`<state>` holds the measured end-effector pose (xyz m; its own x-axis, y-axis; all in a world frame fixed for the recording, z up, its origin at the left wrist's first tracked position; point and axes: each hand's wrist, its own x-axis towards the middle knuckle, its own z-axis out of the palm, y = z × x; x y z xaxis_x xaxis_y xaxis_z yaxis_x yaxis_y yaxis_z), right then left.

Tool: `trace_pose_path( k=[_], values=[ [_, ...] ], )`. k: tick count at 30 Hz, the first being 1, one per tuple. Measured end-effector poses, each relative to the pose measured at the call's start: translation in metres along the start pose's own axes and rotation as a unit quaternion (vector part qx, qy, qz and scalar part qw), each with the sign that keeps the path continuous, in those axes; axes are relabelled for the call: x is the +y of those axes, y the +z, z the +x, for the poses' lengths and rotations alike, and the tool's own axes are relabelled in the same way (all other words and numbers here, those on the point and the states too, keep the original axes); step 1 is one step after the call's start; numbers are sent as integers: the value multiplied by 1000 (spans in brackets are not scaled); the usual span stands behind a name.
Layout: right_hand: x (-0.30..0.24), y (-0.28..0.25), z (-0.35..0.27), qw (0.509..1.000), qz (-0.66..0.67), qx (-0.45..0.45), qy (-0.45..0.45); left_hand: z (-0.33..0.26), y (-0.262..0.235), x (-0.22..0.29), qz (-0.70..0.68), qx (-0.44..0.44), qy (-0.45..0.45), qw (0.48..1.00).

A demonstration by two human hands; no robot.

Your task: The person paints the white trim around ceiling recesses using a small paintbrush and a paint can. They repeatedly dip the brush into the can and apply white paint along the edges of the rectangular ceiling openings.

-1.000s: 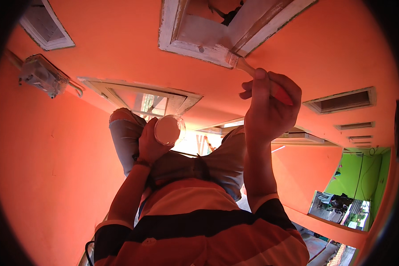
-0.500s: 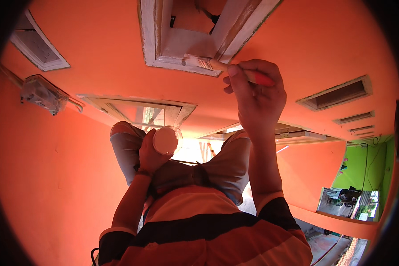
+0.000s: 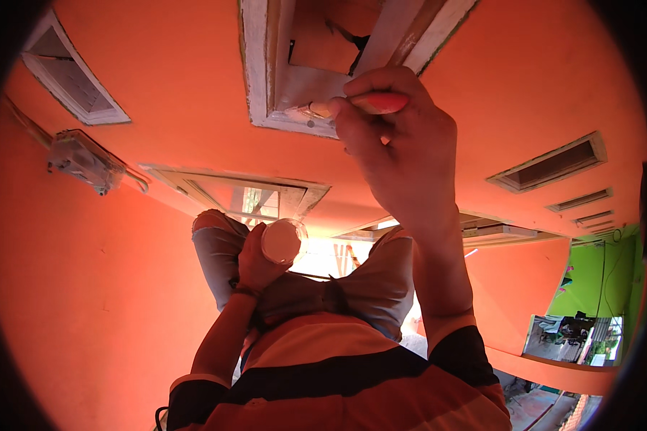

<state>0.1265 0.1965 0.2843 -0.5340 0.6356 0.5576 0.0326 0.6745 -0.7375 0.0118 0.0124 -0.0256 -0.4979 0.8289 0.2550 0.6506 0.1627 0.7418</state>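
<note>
Clamps paintbrush (image 3: 377, 103) between fingers of right hand (image 3: 417, 136), with bristles at lower edge of white frame (image 3: 257, 72). Holds clear cup (image 3: 304, 243) of pale liquid (image 3: 282, 241) with clamped fingers of left hand (image 3: 255, 262), well below the frame.

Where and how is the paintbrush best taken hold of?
Probably by its red handle, coming from the picture's lower right, as the right hand does: the paintbrush points its bristles left, and the slim handle runs right.
</note>
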Motion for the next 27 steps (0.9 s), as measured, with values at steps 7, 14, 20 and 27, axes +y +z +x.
trace_pose_path(
  k=[7,14,20,27],
  values=[
    [-2,-7,-2,999,-44,13,10,-1,1,-3,-14,18,17,1000],
    [-10,-4,1,998,36,32,26,-1,-2,-2,-3,-10,-1,1000],
    [2,-4,5,997,-71,35,-1,0,0,-3,-1,29,34,999],
    [-11,-18,-13,994,-56,68,64,-1,0,-2,-11,13,13,1000]
  ],
)
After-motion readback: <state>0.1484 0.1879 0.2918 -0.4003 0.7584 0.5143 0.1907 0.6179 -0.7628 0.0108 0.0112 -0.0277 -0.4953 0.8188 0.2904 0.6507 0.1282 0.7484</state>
